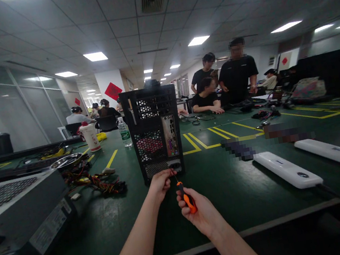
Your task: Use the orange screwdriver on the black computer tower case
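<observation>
A black computer case point(153, 121) stands upright on the green table, its back with honeycomb vents and a port panel point(170, 138) turned to me. My right hand point(200, 211) is wrapped round an orange and black screwdriver point(187, 198), its thin shaft pointing up and away toward the case's lower edge. Beside the shaft's tip, my left hand point(161, 185) is closed in a pinch at the bottom of the case, just below the power socket point(174, 166). What those fingertips hold, if anything, is too small to make out.
At left lies a grey power supply point(37, 210) with bundled cables point(101, 184) and a metal dish point(66, 161). A water bottle point(124, 133) and a white tumbler point(90, 136) stand behind. Two white power banks point(286, 169) point(335, 153) lie at right. People work across the table.
</observation>
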A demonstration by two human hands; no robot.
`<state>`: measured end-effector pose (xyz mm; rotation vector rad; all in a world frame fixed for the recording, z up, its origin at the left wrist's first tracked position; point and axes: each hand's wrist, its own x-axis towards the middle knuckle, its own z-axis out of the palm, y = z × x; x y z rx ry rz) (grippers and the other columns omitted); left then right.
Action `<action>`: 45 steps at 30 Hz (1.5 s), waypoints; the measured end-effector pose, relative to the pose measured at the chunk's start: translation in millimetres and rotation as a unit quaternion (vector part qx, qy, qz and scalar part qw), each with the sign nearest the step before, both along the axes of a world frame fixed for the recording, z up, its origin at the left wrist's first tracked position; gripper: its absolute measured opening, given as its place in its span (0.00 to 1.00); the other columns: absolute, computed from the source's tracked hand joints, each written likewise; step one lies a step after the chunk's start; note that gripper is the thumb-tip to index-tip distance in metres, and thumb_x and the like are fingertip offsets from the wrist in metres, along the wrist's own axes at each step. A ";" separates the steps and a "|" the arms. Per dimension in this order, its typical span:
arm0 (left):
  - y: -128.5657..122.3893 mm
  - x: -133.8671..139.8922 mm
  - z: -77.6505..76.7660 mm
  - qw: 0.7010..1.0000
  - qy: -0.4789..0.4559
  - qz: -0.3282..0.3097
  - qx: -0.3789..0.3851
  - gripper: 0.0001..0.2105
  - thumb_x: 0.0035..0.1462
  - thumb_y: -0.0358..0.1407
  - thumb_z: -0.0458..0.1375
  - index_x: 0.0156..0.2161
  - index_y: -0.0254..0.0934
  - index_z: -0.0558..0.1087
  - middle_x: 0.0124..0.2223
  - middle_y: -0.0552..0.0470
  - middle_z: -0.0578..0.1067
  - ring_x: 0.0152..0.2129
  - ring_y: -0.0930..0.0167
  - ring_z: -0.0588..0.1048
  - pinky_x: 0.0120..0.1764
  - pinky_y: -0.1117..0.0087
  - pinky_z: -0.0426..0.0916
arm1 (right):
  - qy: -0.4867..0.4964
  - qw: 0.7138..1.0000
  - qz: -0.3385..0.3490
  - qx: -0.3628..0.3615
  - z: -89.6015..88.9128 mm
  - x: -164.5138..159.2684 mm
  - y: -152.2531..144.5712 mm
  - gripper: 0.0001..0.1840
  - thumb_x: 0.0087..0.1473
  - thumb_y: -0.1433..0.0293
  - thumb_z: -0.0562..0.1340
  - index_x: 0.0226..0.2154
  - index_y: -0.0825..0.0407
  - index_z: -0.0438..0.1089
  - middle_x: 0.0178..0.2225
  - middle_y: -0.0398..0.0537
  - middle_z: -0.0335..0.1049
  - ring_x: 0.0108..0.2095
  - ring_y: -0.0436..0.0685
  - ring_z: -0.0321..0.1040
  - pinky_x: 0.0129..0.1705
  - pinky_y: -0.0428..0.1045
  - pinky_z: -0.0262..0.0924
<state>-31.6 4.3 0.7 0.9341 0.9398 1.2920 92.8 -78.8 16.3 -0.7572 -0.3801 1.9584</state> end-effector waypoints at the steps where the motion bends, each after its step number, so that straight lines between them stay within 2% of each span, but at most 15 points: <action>1: -0.2 0.3 0.5 1.000 0.002 0.000 -0.001 0.08 0.43 0.29 0.54 0.32 0.28 0.70 0.34 0.44 0.71 0.11 0.86 0.53 0.12 0.80 0.40 | 0.005 1.000 0.004 0.000 -0.4 0.3 0.1 0.09 0.51 0.72 0.52 0.27 0.61 0.64 0.20 0.46 0.62 0.17 0.42 0.56 0.14 0.37 0.48; 10: -1.9 1.4 2.5 1.000 0.010 0.002 0.001 0.09 0.42 0.29 0.54 0.32 0.28 0.70 0.33 0.45 0.71 0.10 0.86 0.52 0.13 0.80 0.40 | 0.017 1.000 0.013 -0.011 -1.4 0.4 1.7 0.10 0.51 0.72 0.52 0.27 0.61 0.64 0.19 0.45 0.61 0.16 0.42 0.56 0.13 0.36 0.46; 16: -0.6 0.3 -0.2 1.000 0.024 0.014 0.008 0.09 0.42 0.30 0.54 0.32 0.29 0.70 0.33 0.46 0.71 0.10 0.86 0.53 0.13 0.79 0.40 | 0.010 1.000 -0.014 0.011 -2.8 -0.2 3.0 0.01 0.46 0.76 0.56 0.25 0.58 0.61 0.19 0.44 0.61 0.16 0.41 0.54 0.12 0.35 0.42; 22: -0.7 0.4 0.2 0.999 0.031 0.026 0.005 0.10 0.41 0.30 0.54 0.32 0.29 0.70 0.32 0.46 0.72 0.10 0.86 0.53 0.13 0.79 0.40 | 0.010 1.000 0.008 -0.006 -0.4 0.7 3.1 0.08 0.50 0.72 0.53 0.24 0.59 0.62 0.19 0.45 0.60 0.16 0.42 0.56 0.13 0.36 0.46; 27: -0.7 0.4 0.2 0.999 0.028 0.031 0.009 0.09 0.41 0.30 0.54 0.32 0.29 0.70 0.32 0.46 0.72 0.10 0.86 0.53 0.13 0.79 0.40 | 0.025 0.999 0.022 -0.003 -0.9 0.7 4.2 0.12 0.53 0.71 0.50 0.28 0.61 0.64 0.19 0.45 0.60 0.17 0.42 0.56 0.12 0.36 0.46; 31: 0.2 1.1 -1.2 0.999 0.030 0.033 0.010 0.09 0.40 0.30 0.54 0.31 0.29 0.71 0.32 0.46 0.72 0.10 0.86 0.53 0.13 0.79 0.40 | 0.016 1.000 -0.004 0.021 -3.7 -1.1 4.9 0.06 0.49 0.73 0.54 0.26 0.60 0.63 0.19 0.45 0.60 0.16 0.42 0.56 0.11 0.35 0.41; 34: 0.3 1.5 -1.5 0.999 0.030 0.037 0.009 0.10 0.40 0.30 0.55 0.31 0.29 0.71 0.33 0.46 0.72 0.11 0.86 0.53 0.13 0.79 0.40 | 0.008 1.000 -0.013 0.023 -3.7 -1.4 4.8 0.02 0.45 0.77 0.57 0.24 0.59 0.62 0.20 0.45 0.61 0.17 0.42 0.56 0.12 0.35 0.42; 40: -2.3 1.4 1.6 0.999 0.026 0.043 0.006 0.10 0.40 0.30 0.54 0.31 0.29 0.71 0.32 0.46 0.72 0.10 0.85 0.53 0.13 0.78 0.40 | 0.029 0.999 0.025 -0.010 -1.1 0.5 5.3 0.11 0.52 0.71 0.51 0.27 0.62 0.63 0.19 0.46 0.61 0.17 0.42 0.57 0.13 0.36 0.47; 45: -2.4 1.7 1.8 0.999 0.027 0.044 0.004 0.09 0.41 0.30 0.53 0.31 0.29 0.70 0.32 0.46 0.72 0.10 0.85 0.53 0.13 0.79 0.40 | 0.024 1.000 0.017 0.009 -3.2 -0.1 6.1 0.10 0.52 0.71 0.52 0.28 0.61 0.64 0.20 0.45 0.60 0.17 0.42 0.55 0.12 0.36 0.44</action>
